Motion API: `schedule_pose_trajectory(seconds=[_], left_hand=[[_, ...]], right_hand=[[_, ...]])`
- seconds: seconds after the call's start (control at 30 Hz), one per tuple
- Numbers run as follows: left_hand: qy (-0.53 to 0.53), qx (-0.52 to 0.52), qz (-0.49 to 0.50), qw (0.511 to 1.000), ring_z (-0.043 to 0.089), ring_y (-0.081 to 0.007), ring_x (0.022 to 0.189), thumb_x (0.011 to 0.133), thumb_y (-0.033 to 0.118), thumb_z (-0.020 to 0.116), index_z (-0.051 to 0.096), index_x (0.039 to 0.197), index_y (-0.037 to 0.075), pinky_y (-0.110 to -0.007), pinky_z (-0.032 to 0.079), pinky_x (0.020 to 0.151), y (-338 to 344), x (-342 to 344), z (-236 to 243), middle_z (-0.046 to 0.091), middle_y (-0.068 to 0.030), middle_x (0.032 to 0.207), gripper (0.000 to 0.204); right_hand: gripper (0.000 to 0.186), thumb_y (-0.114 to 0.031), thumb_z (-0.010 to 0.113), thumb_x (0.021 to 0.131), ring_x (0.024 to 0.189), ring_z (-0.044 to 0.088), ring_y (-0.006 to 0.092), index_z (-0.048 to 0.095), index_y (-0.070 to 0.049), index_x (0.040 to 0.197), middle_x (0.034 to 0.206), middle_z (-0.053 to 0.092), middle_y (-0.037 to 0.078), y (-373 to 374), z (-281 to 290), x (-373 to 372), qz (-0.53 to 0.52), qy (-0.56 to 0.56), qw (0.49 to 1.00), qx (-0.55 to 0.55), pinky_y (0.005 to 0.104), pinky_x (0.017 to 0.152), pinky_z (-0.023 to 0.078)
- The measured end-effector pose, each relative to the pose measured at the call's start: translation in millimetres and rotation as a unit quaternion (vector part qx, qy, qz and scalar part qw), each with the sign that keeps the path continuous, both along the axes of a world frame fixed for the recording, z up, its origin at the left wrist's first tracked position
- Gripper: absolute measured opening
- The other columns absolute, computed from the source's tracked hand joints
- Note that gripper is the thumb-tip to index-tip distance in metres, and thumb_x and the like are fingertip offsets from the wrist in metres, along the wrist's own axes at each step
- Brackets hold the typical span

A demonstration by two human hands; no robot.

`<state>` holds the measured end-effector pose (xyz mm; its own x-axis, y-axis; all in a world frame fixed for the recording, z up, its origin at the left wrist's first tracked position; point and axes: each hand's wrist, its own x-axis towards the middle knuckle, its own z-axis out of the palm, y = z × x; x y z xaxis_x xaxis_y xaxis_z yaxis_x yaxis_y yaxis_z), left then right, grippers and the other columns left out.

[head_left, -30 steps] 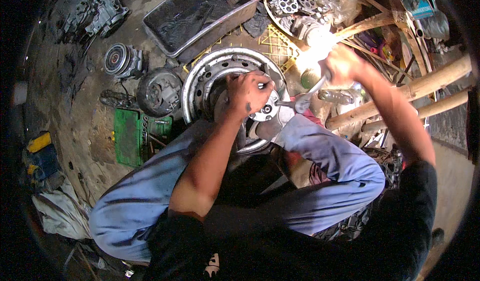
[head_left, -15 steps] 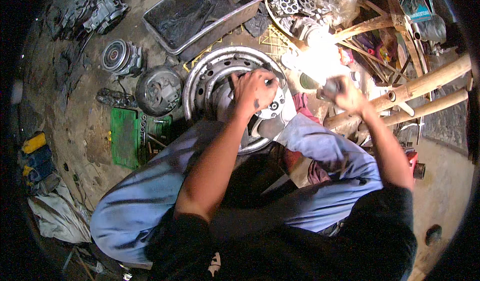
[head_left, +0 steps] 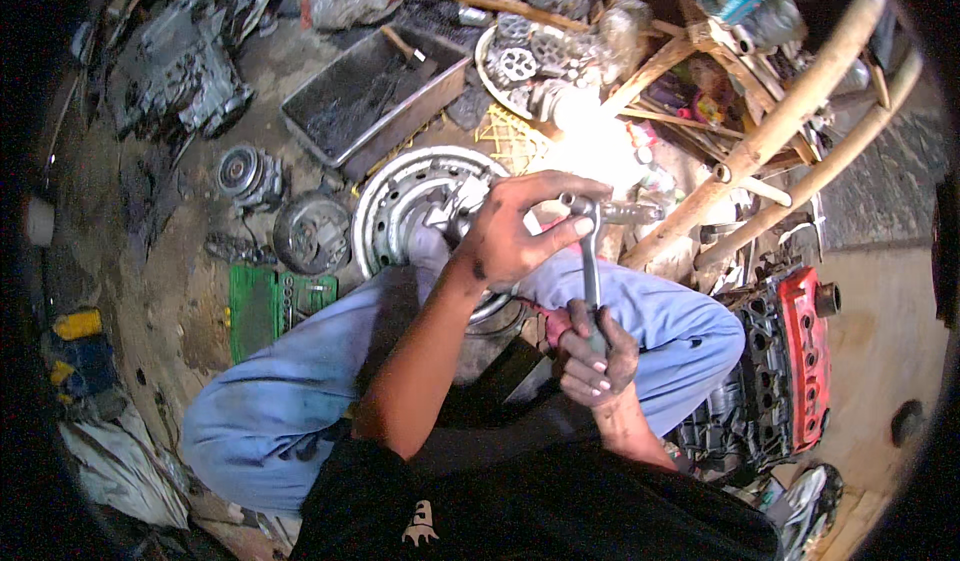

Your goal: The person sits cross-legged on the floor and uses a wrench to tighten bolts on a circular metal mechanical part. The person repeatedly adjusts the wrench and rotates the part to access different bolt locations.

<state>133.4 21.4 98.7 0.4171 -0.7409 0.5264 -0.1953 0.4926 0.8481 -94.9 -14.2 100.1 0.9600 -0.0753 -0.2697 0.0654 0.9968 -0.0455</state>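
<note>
In front of my knees I hold a ratchet wrench (head_left: 592, 271) with both hands. My right hand (head_left: 600, 361) is closed around the handle at its lower end. My left hand (head_left: 505, 226) pinches the ratchet head between thumb and fingers. From the head a metal socket (head_left: 635, 213) points to the right. Behind my left hand lies a steel wheel rim (head_left: 372, 211), with a silver metal part (head_left: 465, 199) in it, partly hidden by the hand.
A grey tray (head_left: 330, 146) with a brush stands beyond the rim. A green socket case (head_left: 253, 311) and round machine parts (head_left: 318, 233) lie left. Wooden poles (head_left: 770, 121) and a bright light (head_left: 600, 151) are at right, a red-topped engine part (head_left: 803, 361) beside my right knee.
My left hand has left the silver part in the rim and moved right to the ratchet head. My right hand has come back from the far right toward me and now grips the ratchet handle.
</note>
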Motion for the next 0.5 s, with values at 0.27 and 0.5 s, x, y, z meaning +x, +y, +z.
schedule_pose_trajectory(seconds=[0.27,0.5], left_hand=[[-0.107,-0.038,0.060,0.992,0.070,-0.0225,0.083,0.075,0.007,0.077,0.073,0.099,0.001,-0.033,0.053,0.077,2,-27,65,0.073,-0.0109,0.091,0.025],[-0.154,-0.061,0.086,0.982,0.071,-0.0249,0.078,0.071,0.008,0.080,0.074,0.092,0.002,-0.033,0.053,0.073,17,-35,99,0.072,-0.0115,0.084,0.023]], right_hand=[[0.037,-0.039,0.046,0.101,0.033,0.044,0.0076,0.043,-0.003,0.091,0.055,0.047,0.002,3,11,-15,0.074,-0.162,0.981,0.075,0.0203,0.031,0.036],[0.040,-0.039,0.046,0.100,0.033,0.045,0.0088,0.044,0.000,0.089,0.054,0.047,0.002,8,21,-12,0.124,-0.239,0.957,0.103,0.0204,0.029,0.035]])
